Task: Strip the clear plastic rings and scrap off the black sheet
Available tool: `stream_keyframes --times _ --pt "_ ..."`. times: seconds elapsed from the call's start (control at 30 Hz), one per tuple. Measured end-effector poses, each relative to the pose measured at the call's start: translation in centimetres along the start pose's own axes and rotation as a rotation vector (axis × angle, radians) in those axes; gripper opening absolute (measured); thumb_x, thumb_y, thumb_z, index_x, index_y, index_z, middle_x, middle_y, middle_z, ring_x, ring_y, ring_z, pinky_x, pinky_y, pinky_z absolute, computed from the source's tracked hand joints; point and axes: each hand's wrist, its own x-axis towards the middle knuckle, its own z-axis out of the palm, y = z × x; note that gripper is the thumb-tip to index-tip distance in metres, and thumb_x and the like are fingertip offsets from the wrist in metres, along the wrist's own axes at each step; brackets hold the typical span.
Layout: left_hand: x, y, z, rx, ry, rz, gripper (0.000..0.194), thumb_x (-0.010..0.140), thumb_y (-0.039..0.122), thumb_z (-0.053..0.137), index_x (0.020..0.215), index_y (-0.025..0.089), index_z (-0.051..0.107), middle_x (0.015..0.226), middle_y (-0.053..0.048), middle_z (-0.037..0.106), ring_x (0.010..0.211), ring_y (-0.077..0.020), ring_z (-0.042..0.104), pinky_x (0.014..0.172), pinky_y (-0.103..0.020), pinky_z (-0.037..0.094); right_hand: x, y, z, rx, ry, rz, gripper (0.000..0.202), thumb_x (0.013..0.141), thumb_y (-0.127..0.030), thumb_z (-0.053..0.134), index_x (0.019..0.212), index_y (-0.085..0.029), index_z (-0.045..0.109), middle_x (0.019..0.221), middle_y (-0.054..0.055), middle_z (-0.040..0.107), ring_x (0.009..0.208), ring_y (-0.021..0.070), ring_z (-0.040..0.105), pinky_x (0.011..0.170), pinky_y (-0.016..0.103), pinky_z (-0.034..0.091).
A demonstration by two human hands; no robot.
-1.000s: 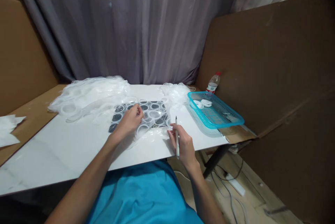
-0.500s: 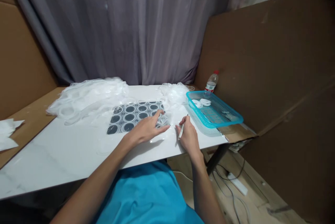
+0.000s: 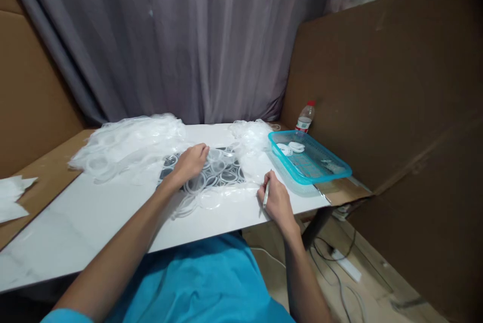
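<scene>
A clear plastic sheet of pale rings (image 3: 213,197) lies loosely over a dark board printed with circles (image 3: 238,174) on the white table. Over the board's upper left part, my left hand (image 3: 190,163) has its fingers closed in a pinch on this film; the fingertips are partly turned away. At the sheet's right end, my right hand (image 3: 278,198) is wrapped round a slim white pen-like tool (image 3: 266,196), its thin tip pointing up and away. The right thumb and fingers are beside the film's edge; whether they touch it I cannot tell.
Crumpled clear film (image 3: 128,144) is heaped at the back left, with a smaller heap (image 3: 251,136) at the back right. A blue basket (image 3: 302,180) holding white rings stands right, near a bottle (image 3: 305,117). Cardboard walls (image 3: 377,86) flank the white table (image 3: 94,222).
My left hand has moved left and away from me, going from spread fingers to a pinch. The ringed film now lies shifted over the board and its front edge. My right hand has shifted slightly right.
</scene>
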Motion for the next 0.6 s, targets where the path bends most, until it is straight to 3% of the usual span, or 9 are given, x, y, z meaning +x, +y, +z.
stream_keyframes --times 0.27,0.43,0.6 --pt "2.2 -3.7 -2.8 -0.168 0.115 -0.142 0.037 0.099 0.046 0.054 0.069 0.024 0.058 0.065 -0.003 0.062 0.072 -0.0236 0.064 0.067 -0.030 0.038 0.0 0.1 0.2 -0.143 0.008 0.014 0.019 0.088 -0.015 0.058 0.100 -0.026 0.046 0.080 0.000 0.057 0.072 0.0234 0.053 0.067 0.033 0.030" --pt "2.8 -3.5 -2.2 -0.381 0.100 -0.201 0.035 0.092 0.049 0.060 0.069 0.024 0.056 0.059 0.000 0.055 0.060 -0.0206 0.059 0.057 -0.028 0.038 0.7 -1.1 -0.7 -0.147 0.060 -0.151 0.027 0.090 -0.009 0.057 0.112 -0.024 0.053 0.105 0.010 0.065 0.103 0.0315 0.060 0.082 0.037 0.044" --pt "3.4 -2.2 -0.4 -0.567 0.041 -0.272 0.031 0.090 0.048 0.063 0.073 0.025 0.051 0.052 0.004 0.043 0.046 -0.0152 0.042 0.047 -0.025 0.030 3.8 -4.1 0.1 0.099 -0.186 -0.393 0.029 0.098 -0.012 0.056 0.124 -0.025 0.055 0.124 0.012 0.069 0.117 0.0314 0.064 0.103 0.043 0.051"
